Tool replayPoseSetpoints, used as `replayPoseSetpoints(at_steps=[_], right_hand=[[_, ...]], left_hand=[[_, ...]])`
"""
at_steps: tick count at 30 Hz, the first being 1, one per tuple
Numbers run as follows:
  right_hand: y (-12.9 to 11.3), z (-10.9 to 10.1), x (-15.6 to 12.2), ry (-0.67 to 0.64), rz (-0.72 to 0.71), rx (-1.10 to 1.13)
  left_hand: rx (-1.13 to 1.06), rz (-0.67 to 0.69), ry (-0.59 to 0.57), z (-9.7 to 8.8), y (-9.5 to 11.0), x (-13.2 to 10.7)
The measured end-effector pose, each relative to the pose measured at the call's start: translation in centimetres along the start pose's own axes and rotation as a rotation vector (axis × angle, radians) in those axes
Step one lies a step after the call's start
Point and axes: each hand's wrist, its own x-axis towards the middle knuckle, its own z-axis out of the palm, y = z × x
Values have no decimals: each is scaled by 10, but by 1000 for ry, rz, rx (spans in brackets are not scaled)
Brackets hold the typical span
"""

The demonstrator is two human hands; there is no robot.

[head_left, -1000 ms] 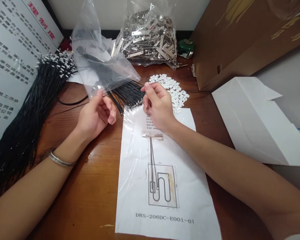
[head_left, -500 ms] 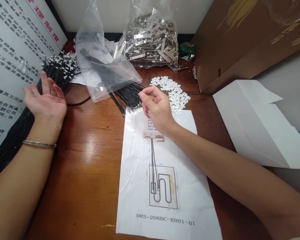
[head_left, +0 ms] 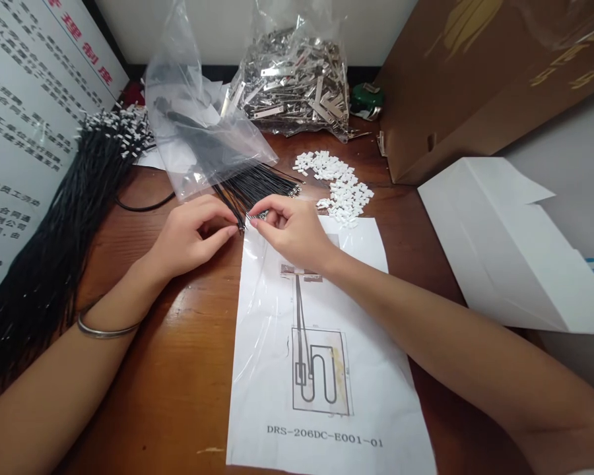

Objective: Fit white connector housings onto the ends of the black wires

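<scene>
My left hand (head_left: 191, 237) has its thumb and forefinger brought together at the metal-tipped ends of a few black wires (head_left: 231, 206), with a wire end at its fingertips. Close beside it, my right hand (head_left: 297, 231) is closed in a pinch above the top of the printed sheet; whatever lies between its fingertips is too small to make out. A bundle of black wires (head_left: 257, 181) with bare metal terminals comes out from under a clear plastic bag (head_left: 178, 132). Behind my right hand lies a pile of small white connector housings (head_left: 346, 194).
Black wires with white ends (head_left: 94, 178) hang in a thick bunch at left. At the back stand a clear bag of metal strips (head_left: 297, 86) and a green tape measure (head_left: 367, 100). A brown box (head_left: 426, 86) and folded white card (head_left: 505, 244) are at right; a drawing sheet (head_left: 262, 369) lies in front.
My left hand has come away from the white-ended bunch, right to the loose wire ends, and its fingers have closed. My right hand has shifted slightly left and down beside it.
</scene>
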Motion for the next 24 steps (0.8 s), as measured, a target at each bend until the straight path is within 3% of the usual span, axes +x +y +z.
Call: replayPoseSetpoints(at_steps=[4, 9, 14, 24], right_hand=[[-2, -4, 0, -124, -16, -135], [-2, -5, -2, -191, -90, -294], [-1, -3, -6, -243, -228, -447], [0, 2, -8, -182, -212, -571]], left_hand=[[79, 124, -112, -6, -4, -2], [127, 138, -216, -7, -2, -5], [185, 124, -214, -8, -1, -5], [223, 104, -198, -12, -3, -4]])
